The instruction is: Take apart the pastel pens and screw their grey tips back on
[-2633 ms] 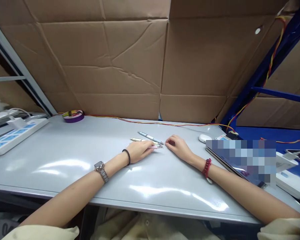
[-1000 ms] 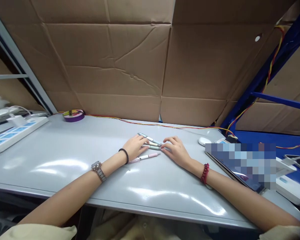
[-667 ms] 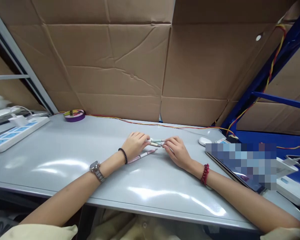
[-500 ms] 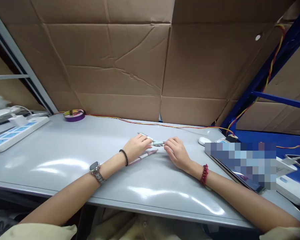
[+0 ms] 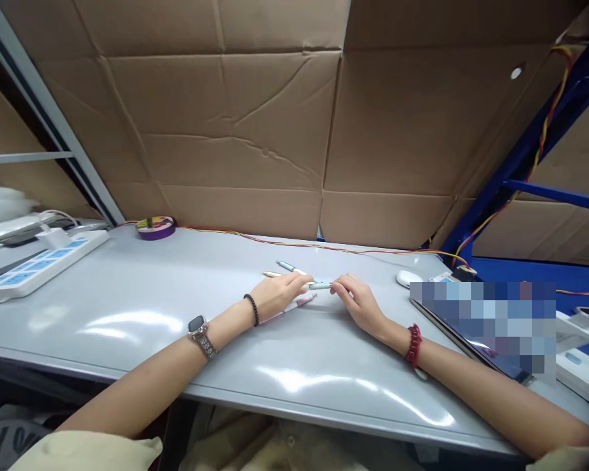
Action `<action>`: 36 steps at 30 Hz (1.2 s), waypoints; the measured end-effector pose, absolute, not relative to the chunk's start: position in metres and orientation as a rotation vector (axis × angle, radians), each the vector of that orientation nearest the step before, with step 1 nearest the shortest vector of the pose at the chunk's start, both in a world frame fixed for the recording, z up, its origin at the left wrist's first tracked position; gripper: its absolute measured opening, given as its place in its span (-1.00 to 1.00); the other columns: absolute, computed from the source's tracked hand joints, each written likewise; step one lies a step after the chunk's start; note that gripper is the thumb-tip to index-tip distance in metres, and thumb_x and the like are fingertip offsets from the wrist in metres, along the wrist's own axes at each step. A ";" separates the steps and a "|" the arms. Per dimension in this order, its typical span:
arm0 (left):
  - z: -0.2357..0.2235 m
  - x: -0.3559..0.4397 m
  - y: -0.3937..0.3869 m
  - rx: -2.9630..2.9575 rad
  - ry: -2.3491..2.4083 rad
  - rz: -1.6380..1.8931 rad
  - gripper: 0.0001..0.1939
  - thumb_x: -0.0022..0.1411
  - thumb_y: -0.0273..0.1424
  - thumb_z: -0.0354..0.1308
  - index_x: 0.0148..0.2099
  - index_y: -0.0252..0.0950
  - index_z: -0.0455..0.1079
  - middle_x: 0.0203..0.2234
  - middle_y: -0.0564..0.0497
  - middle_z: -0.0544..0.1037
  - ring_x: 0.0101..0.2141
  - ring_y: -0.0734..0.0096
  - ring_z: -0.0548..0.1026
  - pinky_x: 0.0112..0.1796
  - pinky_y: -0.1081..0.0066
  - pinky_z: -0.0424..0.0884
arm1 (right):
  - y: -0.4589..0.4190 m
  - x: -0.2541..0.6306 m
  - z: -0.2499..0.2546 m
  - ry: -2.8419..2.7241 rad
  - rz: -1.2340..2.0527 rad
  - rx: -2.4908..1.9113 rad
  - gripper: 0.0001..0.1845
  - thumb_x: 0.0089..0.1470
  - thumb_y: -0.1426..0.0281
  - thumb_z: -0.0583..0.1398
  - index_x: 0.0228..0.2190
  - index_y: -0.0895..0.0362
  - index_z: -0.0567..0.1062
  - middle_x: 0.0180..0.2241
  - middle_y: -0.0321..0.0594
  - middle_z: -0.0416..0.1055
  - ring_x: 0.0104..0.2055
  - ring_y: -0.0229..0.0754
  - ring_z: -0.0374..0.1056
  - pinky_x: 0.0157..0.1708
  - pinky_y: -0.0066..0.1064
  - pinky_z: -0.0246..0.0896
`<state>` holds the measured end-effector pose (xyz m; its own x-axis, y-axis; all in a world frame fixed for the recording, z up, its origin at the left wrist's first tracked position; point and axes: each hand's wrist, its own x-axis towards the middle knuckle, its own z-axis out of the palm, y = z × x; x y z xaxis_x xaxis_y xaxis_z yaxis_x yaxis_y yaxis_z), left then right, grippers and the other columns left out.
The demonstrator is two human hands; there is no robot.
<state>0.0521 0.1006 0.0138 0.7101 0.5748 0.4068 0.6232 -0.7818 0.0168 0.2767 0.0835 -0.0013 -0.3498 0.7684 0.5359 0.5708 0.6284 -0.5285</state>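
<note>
My left hand (image 5: 281, 294) is closed on a light green pen (image 5: 320, 286), held level just above the desk. At the pen's right end, the fingertips of my right hand (image 5: 362, 303) are pinched together on the tip; the tip itself is mostly hidden. Behind my left hand lie a blue pen (image 5: 288, 266) and a pale gold pen (image 5: 270, 274), each partly covered by it. A pink and white pen (image 5: 294, 305) rests slanted on the desk in front of that hand, its left end hidden by the wrist.
The grey desk (image 5: 216, 373) backs onto cardboard (image 5: 245, 163). A purple tape roll (image 5: 156, 228) and a thin red-yellow wire (image 5: 255, 242) lie along the back. A power strip (image 5: 49, 261) stands left. At right are a white mouse (image 5: 408, 279) and a tablet (image 5: 471, 347), partly blurred out.
The view has shifted slightly. My right fingertips have tightened around the green pen's tip, and my left hand has moved a little, uncovering more of the blue and gold pens.
</note>
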 end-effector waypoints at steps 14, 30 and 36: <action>0.018 0.053 0.097 -2.725 -1.090 -0.405 -0.69 0.33 -0.14 -0.16 -0.13 -0.17 0.31 -0.27 0.02 0.43 -0.49 0.47 0.42 -0.55 0.48 0.20 | 0.084 0.276 -0.004 -2.185 0.255 -0.965 -0.60 0.24 0.23 -0.07 -0.56 0.11 0.32 -0.59 -0.28 0.25 -0.50 -0.21 0.17 -0.44 -0.35 0.12; 0.017 0.052 0.095 -2.770 -1.086 -0.277 -0.69 0.33 -0.15 -0.13 -0.01 -0.15 0.26 -0.30 0.02 0.46 -0.52 0.44 0.44 -0.55 0.46 0.22 | 0.089 0.278 -0.006 -2.119 0.361 -1.080 -0.61 0.23 0.20 -0.05 -0.52 0.11 0.36 -0.55 -0.28 0.33 -0.51 -0.24 0.22 -0.49 -0.41 0.15; 0.018 0.052 0.098 -2.731 -1.128 -0.362 -0.65 0.33 -0.11 -0.19 -0.10 -0.17 0.31 -0.34 0.01 0.46 -0.47 0.40 0.43 -0.47 0.43 0.25 | 0.090 0.279 -0.008 -2.221 0.345 -1.104 -0.59 0.25 0.24 -0.08 -0.50 0.10 0.41 -0.55 -0.28 0.36 -0.44 -0.21 0.29 -0.42 -0.39 0.18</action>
